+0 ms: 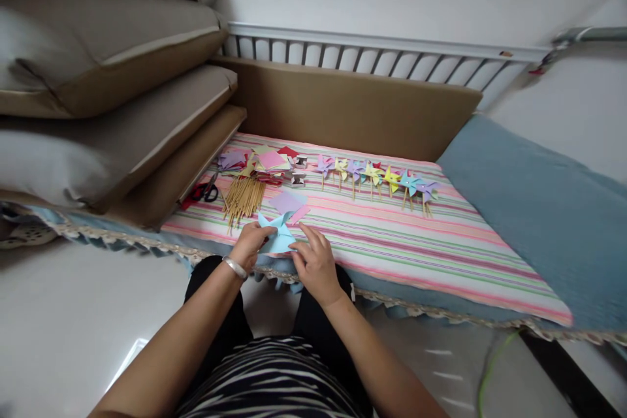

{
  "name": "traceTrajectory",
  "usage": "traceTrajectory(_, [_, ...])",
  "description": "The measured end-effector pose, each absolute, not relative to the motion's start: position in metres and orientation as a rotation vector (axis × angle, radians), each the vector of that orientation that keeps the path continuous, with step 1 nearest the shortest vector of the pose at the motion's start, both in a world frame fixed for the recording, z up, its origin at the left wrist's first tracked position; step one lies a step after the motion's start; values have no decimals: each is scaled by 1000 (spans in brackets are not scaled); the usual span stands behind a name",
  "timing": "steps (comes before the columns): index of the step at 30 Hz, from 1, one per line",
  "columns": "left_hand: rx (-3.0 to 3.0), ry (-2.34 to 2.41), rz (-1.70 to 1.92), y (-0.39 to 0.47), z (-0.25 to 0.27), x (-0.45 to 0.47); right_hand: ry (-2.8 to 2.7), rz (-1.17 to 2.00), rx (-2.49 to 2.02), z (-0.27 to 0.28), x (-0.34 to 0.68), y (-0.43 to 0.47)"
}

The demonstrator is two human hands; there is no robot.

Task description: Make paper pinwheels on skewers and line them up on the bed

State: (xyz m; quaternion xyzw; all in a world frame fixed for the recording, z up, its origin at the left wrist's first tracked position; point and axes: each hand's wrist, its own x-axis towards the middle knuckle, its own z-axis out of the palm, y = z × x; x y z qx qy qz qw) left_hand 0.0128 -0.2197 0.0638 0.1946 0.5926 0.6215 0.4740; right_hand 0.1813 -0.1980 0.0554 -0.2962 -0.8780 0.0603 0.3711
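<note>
At the near edge of the striped cloth [416, 260], left of its middle: blue paper [277, 243], partly folded, in hand. Left hand [251, 241] pinches it, thumb on top; right hand [317, 264] has loosely curled fingers at its right corner, whether gripping I cannot tell.

Risks (judged): a slipping left thumb could let the raised flaps spring open; a hard right-hand press could crease the sheet off-line. A sleeve-less forearm sweep leftward could scatter the sticks [243, 199], loose toward the near left corner beside the scissors [204, 192].

Containers: none identified. Paper stack [271, 160] lies uncontained near the far left corner; pinwheels [372, 174] line the far edge, rightward.
</note>
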Motion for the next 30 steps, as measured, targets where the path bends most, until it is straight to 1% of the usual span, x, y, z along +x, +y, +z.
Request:
traceTrajectory(11, [601, 1543, 1571, -219, 71, 19, -2235, 215, -921, 68, 180, -208])
traceTrajectory(15, [661, 1574, 1568, -220, 71, 21, -2193, 312, -968, 69, 179, -208])
traceTrajectory(18, [728, 1575, 1525, -222, 70, 21, -2163, 383, -974, 71, 178, -206])
traceTrajectory(30, [823, 1377, 1355, -230, 79, 32, -2088, 411, -896, 67, 176, -195])
